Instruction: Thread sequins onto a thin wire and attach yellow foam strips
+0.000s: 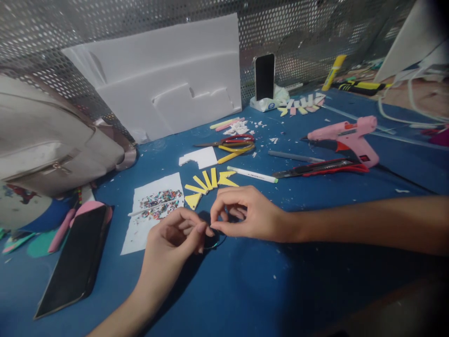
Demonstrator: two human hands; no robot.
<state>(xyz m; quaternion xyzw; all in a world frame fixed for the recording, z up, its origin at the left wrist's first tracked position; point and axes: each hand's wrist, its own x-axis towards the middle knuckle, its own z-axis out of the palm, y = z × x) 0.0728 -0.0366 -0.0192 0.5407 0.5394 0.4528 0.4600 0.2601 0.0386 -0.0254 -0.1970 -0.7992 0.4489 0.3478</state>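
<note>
Near the middle of the blue table, my left hand (171,238) and my right hand (250,213) are held close together, thumb pressed to fingers on each. A thin dark cord with a greenish stretch (216,244) curves below the fingertips and seems to run between both pinches. Its ends are hidden by the fingers. Just beyond the hands lie several yellow strips (206,180) in a fan. Left of them, a white paper sheet (131,238) carries a scatter of multicoloured beads or sequins (159,202) and a thin white stick.
Scissors (236,144), a white-and-green pen (252,174), a red cutter (322,167) and a pink glue gun (358,135) lie farther back. A dark phone (75,257) rests at left beside a pale bag (59,140). Another phone (264,77) stands upright near a white board (168,84).
</note>
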